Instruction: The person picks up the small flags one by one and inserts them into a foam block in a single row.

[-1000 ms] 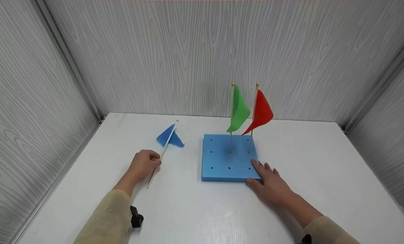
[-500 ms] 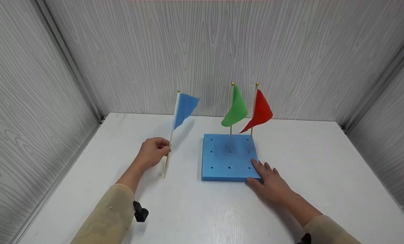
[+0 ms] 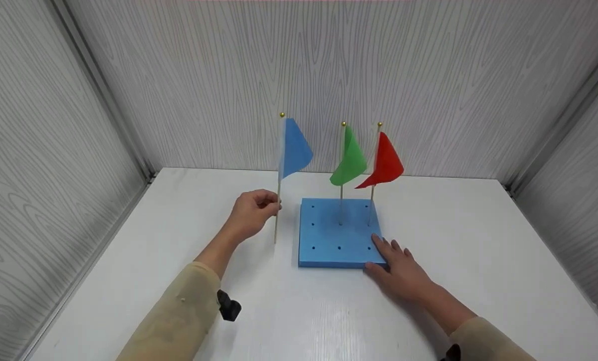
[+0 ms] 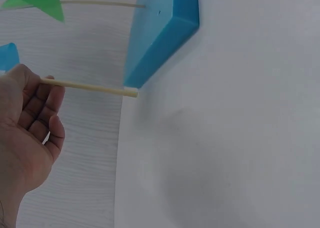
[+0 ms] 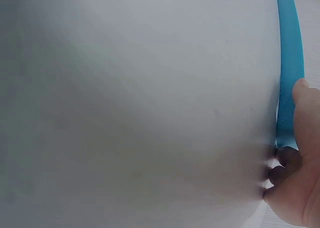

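Observation:
My left hand (image 3: 252,213) pinches the stick of a blue flag (image 3: 296,149) between thumb and fingers, holding it nearly upright with its gold bead on top. In the left wrist view the bare lower end of the stick (image 4: 95,87) points past the fingers, near the board's corner. A blue foam board (image 3: 326,236) with rows of small holes lies to the right of this hand. A green flag (image 3: 353,163) stands in its middle hole, and a red flag (image 3: 389,163) in one at the right side. My right hand (image 3: 401,275) rests at the board's front right corner, thumb along the front edge.
The board lies on a white table (image 3: 299,311). Grey wood-grain panels (image 3: 248,75) enclose it at the back and on both sides. Both flags in the board stand tall beside the held one.
The blue flag, tilted low over the table a second ago, has been raised nearly upright and carried right toward the board by my left hand. My right hand has stayed in place.

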A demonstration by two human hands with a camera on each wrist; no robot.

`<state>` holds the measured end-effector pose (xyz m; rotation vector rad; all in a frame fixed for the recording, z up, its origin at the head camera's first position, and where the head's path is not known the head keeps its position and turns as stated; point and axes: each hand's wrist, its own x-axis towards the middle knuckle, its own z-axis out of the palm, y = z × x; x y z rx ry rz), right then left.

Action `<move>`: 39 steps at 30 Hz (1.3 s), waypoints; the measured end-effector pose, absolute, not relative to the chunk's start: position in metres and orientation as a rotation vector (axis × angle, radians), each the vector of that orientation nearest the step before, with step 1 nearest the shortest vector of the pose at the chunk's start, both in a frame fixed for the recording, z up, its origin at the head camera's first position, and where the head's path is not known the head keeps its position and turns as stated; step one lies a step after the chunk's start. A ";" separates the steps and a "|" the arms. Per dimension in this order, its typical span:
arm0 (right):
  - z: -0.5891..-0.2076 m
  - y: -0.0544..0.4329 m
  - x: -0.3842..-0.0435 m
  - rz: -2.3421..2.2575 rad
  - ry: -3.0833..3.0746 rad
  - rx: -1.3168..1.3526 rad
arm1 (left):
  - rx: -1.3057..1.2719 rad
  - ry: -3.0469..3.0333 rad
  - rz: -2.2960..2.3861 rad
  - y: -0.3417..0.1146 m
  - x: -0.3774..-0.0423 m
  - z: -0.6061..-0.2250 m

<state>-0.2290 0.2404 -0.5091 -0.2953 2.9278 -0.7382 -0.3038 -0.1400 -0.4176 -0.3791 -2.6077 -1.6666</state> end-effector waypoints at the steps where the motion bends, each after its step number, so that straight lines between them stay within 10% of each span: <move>1: -0.509 0.241 -0.229 -0.736 2.930 -0.296 | -0.384 -2.603 -1.674 -0.136 -0.304 -0.416; 39: -0.510 0.236 -0.220 -0.740 2.922 -0.290 | -0.453 -2.476 -1.831 -0.077 -0.326 -0.432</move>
